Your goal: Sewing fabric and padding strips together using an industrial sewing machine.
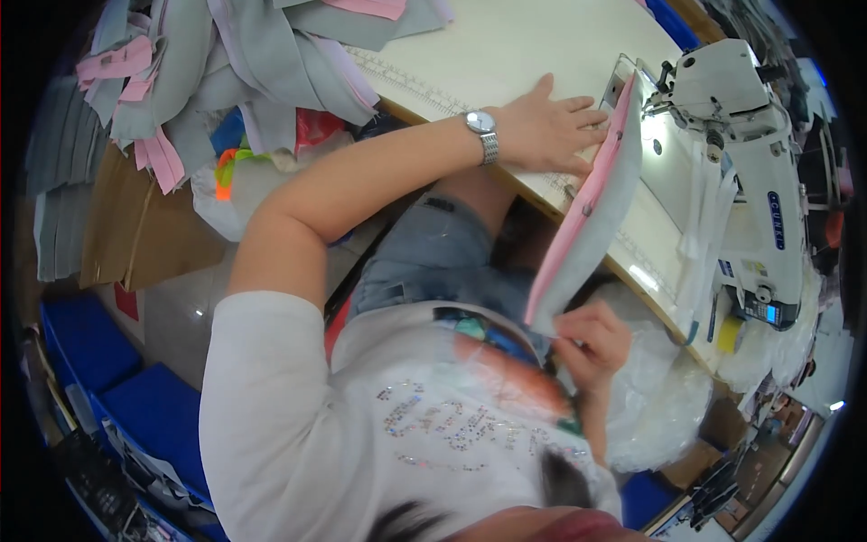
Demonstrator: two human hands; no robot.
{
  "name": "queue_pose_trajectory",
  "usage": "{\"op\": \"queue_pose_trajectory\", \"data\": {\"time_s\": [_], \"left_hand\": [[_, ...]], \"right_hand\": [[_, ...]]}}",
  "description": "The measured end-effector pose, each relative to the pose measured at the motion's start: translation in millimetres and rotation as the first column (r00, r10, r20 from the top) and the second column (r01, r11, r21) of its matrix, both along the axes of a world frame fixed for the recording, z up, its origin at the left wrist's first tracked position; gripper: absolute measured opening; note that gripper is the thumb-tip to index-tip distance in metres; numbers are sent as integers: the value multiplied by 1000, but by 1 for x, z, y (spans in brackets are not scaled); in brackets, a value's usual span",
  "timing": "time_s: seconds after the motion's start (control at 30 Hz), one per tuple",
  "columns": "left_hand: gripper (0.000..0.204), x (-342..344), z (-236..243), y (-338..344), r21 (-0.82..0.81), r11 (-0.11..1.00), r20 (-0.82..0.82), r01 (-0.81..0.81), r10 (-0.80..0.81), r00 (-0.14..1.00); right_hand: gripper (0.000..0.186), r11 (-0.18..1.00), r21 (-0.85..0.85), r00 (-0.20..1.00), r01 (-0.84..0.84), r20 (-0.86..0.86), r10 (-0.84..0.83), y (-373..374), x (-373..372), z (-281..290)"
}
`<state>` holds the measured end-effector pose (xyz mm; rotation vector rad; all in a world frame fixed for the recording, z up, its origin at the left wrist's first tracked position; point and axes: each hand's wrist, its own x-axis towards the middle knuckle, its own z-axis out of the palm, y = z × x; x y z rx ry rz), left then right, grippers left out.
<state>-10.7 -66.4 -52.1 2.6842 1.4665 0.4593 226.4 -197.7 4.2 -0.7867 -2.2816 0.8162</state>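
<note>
A long grey fabric strip [603,212] with a pink band [585,200] along one side runs from under the sewing machine's head [713,86] down past the table's front edge. My left hand [553,131], with a silver watch [482,126] on its wrist, lies flat on the white tabletop [510,45]. Its fingers are spread, and their tips touch or nearly touch the pink side. Off the table, close to my body, my right hand [596,343] pinches the strip's near end. The machine's needle area is too small to make out.
Grey and pink fabric pieces [262,59] pile up at the far left, hanging over the table edge. Below them stand a cardboard box [149,230] and a white plastic bag [217,200]. Clear plastic sheeting [655,397] hangs at the right. Blue bins [153,415] stand at the left.
</note>
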Motion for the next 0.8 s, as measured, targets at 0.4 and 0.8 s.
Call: {"op": "queue_pose_trajectory", "data": {"time_s": [0.4, 0.8], "left_hand": [[7, 46, -5, -69, 207, 917, 465, 340, -398, 790], [62, 96, -41, 39, 118, 979, 328, -167, 120, 937]], "right_hand": [[18, 949, -312, 851, 55, -482, -208, 14, -2, 27], [16, 948, -313, 839, -56, -529, -125, 12, -1, 25]]}}
